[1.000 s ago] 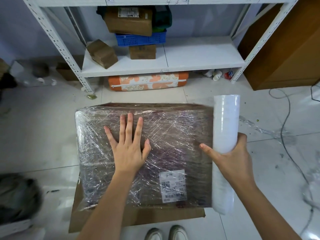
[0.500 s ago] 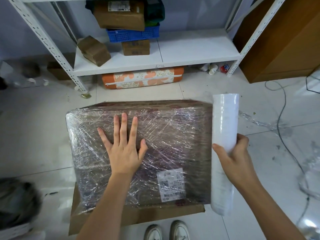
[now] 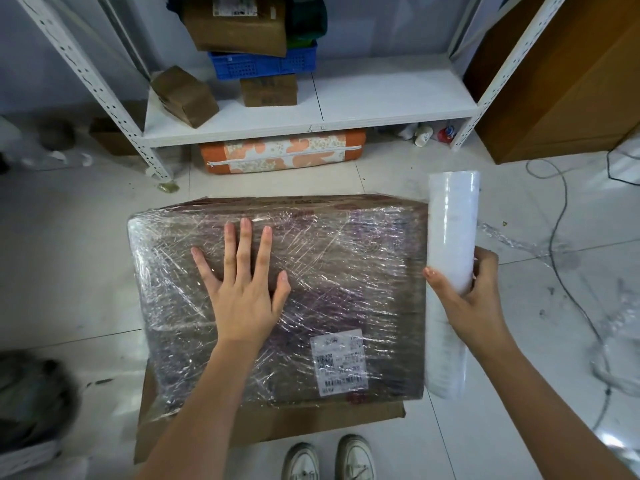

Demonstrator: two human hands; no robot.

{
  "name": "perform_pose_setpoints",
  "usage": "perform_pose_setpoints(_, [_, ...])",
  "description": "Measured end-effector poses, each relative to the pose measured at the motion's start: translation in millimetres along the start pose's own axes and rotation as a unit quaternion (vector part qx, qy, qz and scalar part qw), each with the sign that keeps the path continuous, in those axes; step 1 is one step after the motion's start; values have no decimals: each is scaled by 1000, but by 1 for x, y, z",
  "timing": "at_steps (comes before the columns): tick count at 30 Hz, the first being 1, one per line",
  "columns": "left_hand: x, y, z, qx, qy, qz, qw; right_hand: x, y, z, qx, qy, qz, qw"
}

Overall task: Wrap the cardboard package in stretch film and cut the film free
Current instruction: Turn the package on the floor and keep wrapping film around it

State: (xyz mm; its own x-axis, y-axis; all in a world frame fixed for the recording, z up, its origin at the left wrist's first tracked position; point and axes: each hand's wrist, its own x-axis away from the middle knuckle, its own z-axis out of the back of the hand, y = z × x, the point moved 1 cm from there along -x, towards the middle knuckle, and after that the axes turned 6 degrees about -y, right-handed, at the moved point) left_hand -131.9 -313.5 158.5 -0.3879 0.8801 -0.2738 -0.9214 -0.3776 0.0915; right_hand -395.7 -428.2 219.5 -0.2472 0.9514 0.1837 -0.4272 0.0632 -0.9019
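Note:
The cardboard package (image 3: 349, 268) lies on the floor under wrinkled clear stretch film, a white shipping label (image 3: 338, 362) on its near right corner. My left hand (image 3: 242, 289) lies flat on its top, fingers spread and straight. My right hand (image 3: 474, 299) grips the white roll of stretch film (image 3: 450, 244), which stands upright against the package's right edge. The film runs from the roll straight onto the package top.
A flat cardboard sheet (image 3: 311, 424) lies under the package. A white metal shelf (image 3: 381, 98) with boxes and a blue crate stands behind; an orange cushion (image 3: 282, 155) lies beneath it. Cables and film scraps (image 3: 519, 240) trail on the right. My shoes (image 3: 327, 459) are at the near edge.
My right thumb has come off the package top and wrapped round the roll. The left hand stays pressed in place. The view has tilted slightly downward.

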Motion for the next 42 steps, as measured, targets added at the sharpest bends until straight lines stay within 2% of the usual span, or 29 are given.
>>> perform_pose_setpoints(5, [6, -8, 2, -28, -7, -18, 999, 2, 9, -2, 37, 102, 34, 993])
perform_pose_setpoints(12, [4, -4, 3, -24, -4, -19, 1000, -9, 20, -2, -20, 45, -6, 999])
perform_pose_setpoints(15, [-4, 14, 14, -23, 24, -7, 999, -16, 20, 1, -49, 34, -16, 998])
perform_pose_setpoints(17, [-2, 43, 13, -12, 39, -102, 994, -19, 23, 3, -82, 22, -28, 996])
perform_pose_setpoints(19, [13, 71, -4, -12, 21, -249, 968, -20, 28, 6, -95, 6, -32, 995])
perform_pose_setpoints(20, [20, 78, -14, -20, 4, -296, 955, -20, 30, 7, -86, -1, -28, 996])
perform_pose_setpoints(21, [25, 80, -23, -30, -9, -315, 949, -19, 31, 8, -71, -1, -21, 997])
perform_pose_setpoints(24, [25, 77, -36, -41, -15, -307, 951, -18, 35, 9, -2, 31, 6, 1000])
perform_pose_setpoints(28, [34, 76, -35, -4, 12, -328, 945, -19, 42, 3, 49, 82, 12, 995])
perform_pose_setpoints(32, [46, 75, -36, -12, 14, -365, 931, -21, 53, -2, 49, 70, 8, 996])
perform_pose_setpoints(36, [45, 81, -31, -34, -11, -352, 935, -25, 56, -1, 19, 67, 11, 998])
perform_pose_setpoints(38, [42, 77, -22, -30, 6, -322, 946, -30, 54, -1, 13, 65, 9, 998])
perform_pose_setpoints(42, [38, 40, -14, -18, 26, -104, 994, -37, 53, -1, 11, 54, 6, 998])
